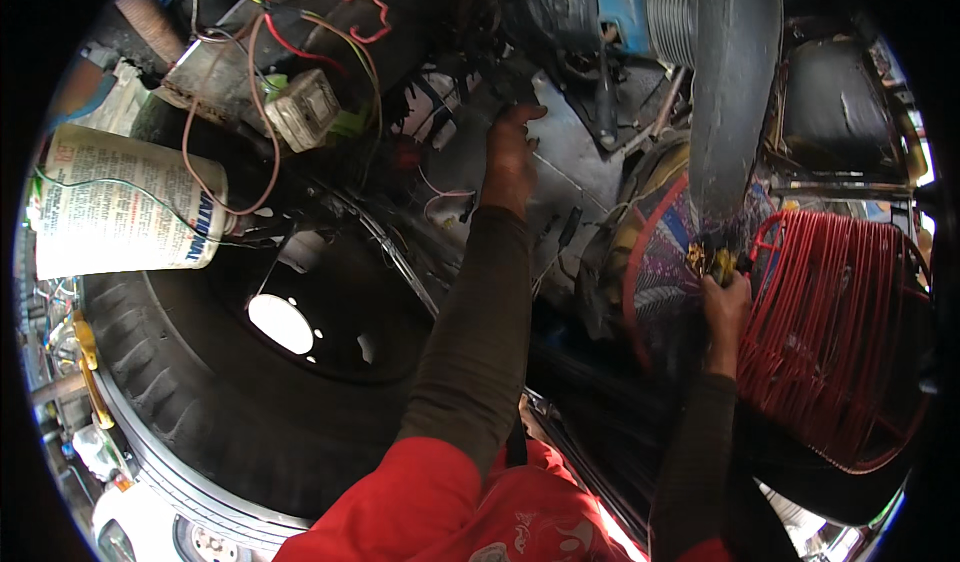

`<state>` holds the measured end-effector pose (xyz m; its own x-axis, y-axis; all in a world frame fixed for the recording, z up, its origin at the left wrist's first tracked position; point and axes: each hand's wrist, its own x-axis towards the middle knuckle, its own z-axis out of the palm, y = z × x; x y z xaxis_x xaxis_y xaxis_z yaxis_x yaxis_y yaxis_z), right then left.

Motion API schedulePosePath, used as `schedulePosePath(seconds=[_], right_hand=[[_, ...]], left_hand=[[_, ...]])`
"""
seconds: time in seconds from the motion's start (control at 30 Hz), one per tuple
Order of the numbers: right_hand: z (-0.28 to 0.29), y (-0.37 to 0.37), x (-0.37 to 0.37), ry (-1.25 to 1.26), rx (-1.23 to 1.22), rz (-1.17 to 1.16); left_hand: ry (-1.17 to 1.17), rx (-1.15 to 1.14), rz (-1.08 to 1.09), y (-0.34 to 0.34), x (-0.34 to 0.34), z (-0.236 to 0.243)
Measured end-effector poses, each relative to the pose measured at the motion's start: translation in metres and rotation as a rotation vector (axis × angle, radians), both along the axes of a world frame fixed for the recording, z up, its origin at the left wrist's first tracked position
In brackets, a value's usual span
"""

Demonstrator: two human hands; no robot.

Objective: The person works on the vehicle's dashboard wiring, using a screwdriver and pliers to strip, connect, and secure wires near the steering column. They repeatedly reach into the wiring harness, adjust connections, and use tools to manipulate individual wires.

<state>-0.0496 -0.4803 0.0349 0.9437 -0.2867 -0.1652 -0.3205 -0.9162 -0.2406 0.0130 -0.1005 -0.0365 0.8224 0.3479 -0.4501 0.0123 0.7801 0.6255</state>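
Observation:
My left hand (pixel 510 157) reaches up to a dark fitting (pixel 512 94) at the top of a grey metal panel (pixel 575 172), its fingers loosely bent and apart. My right hand (pixel 728 302) grips a yellow-and-black tool (pixel 728 262), its head too cluttered to make out, just below a thick black hose (pixel 735 92). Behind that hand is a round patterned cushion (pixel 660 272) with a red rim, beside a red corded seat back (pixel 820 342).
A large black tyre (pixel 190 402) lies at left under a printed white bucket (pixel 110 202). Coloured wires (pixel 270 32) hang around a small boxy part (pixel 300 107). A blue-and-grey ribbed pipe (pixel 625 7) crosses the top, and a black padded panel (pixel 830 112) sits upper right.

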Motion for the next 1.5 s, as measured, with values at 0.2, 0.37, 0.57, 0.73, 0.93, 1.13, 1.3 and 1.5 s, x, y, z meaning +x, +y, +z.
schedulePosePath(seconds=[0.2, 0.37, 0.57, 0.73, 0.93, 1.13, 1.3, 1.5], right_hand=[[0.086, -0.001, -0.032, 0.155, 0.009, -0.062], [0.120, -0.011, -0.043, 0.190, 0.125, 0.000], [0.128, 0.002, -0.051, 0.326, 0.561, 0.000], [0.083, 0.088, -0.039, 0.315, 0.648, 0.340], [0.041, 0.222, 0.022, -0.261, 0.373, 0.713], [0.042, 0.250, 0.056, -0.404, -0.095, 0.910], [0.044, 0.241, 0.063, -0.460, -0.178, 1.001], [0.048, 0.254, 0.067, -0.397, -0.239, 1.034]], left_hand=[[-0.092, 0.059, -0.120, 0.019, 0.018, 0.016], [-0.149, 0.146, -0.119, 0.035, 0.010, 0.008], [-0.217, -0.110, -0.173, 0.047, 0.011, 0.007], [-0.161, 0.445, -0.104, 0.040, -0.009, 0.009], [-0.217, 0.383, -0.085, 0.044, -0.005, 0.012], [-0.255, 0.551, 0.010, 0.043, -0.005, 0.011], [-0.200, 0.640, 0.024, 0.041, -0.005, 0.011], [-0.197, 0.782, 0.063, 0.043, -0.005, 0.009]])
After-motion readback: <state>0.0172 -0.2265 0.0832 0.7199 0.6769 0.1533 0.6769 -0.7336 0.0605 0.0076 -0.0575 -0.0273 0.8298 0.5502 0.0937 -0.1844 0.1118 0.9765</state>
